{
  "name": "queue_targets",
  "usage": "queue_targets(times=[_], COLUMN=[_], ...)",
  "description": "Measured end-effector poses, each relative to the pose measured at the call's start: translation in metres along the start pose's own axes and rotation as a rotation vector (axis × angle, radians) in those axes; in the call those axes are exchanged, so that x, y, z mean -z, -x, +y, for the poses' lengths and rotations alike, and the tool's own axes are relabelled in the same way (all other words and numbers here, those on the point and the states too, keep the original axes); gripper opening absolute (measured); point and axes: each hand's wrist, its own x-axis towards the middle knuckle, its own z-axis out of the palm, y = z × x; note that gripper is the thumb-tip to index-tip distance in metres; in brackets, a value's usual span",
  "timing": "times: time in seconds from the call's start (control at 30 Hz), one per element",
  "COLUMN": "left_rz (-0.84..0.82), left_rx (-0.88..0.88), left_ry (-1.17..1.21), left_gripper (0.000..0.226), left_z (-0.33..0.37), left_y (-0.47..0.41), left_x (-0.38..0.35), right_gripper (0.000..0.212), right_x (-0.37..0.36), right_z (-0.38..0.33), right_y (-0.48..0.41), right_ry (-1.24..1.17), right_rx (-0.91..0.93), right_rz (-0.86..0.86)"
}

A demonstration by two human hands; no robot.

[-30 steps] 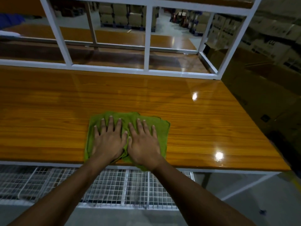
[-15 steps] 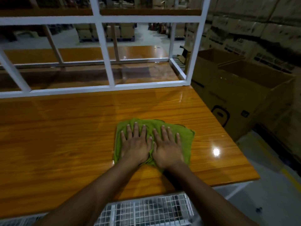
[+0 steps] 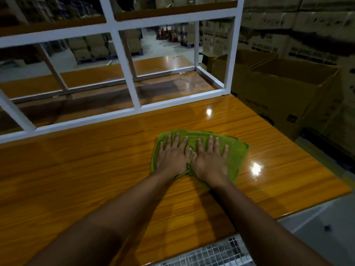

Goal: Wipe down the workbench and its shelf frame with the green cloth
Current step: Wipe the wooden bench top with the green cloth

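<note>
Wire mesh shelf (image 3: 211, 255) under near edge; left hand (image 3: 172, 157) and right hand (image 3: 210, 160), fingers straight and spread, press green cloth (image 3: 237, 156) flat on glossy wood surface (image 3: 86, 169), right of centre; white shelf frame (image 3: 123, 60) behind, cardboard boxes (image 3: 288, 89) far right.

One green cloth (image 3: 237, 157), two hands (left hand (image 3: 172, 159), right hand (image 3: 210, 161)) — one workbench (image 3: 76, 179). One shelf frame (image 3: 123, 60) at eleven o'clock; two open cardboard boxes (image 3: 278, 100) at two o'clock.

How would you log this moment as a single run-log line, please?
step: wipe workbench | left hand: flat on green cloth | right hand: flat on green cloth | shelf frame: untouched
</note>
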Motion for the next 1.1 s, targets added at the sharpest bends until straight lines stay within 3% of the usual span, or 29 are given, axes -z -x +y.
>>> queue_targets(times=[0.17, 0.43, 0.57, 0.77, 1.1], left_rz=[0.0, 0.029, 0.027, 0.031, 0.073], left_rx=[0.047, 0.253, 0.366, 0.472, 0.568], left_ry=[-0.02, -0.044, -0.08, -0.067, -0.04], left_gripper=[0.06, 0.059, 0.059, 0.059, 0.062], left_z=[-0.087, -0.271, -0.329, -0.338, -0.292], left_y=[0.019, 0.112, 0.16, 0.197, 0.23], left_x=[0.007, 0.031, 0.037, 0.039, 0.033], right_gripper=[0.066, 0.066, 0.066, 0.064, 0.06], right_x=[-0.013, -0.04, -0.05, -0.052, -0.052], right_z=[-0.087, -0.282, -0.346, -0.365, -0.324], right_y=[0.002, 0.033, 0.06, 0.085, 0.113], right_ry=[-0.008, -0.006, 0.011, 0.018, -0.016], right_rx=[0.04, 0.263, 0.369, 0.442, 0.603], right_rz=[-0.019, -0.094, -0.131, -0.171, -0.146])
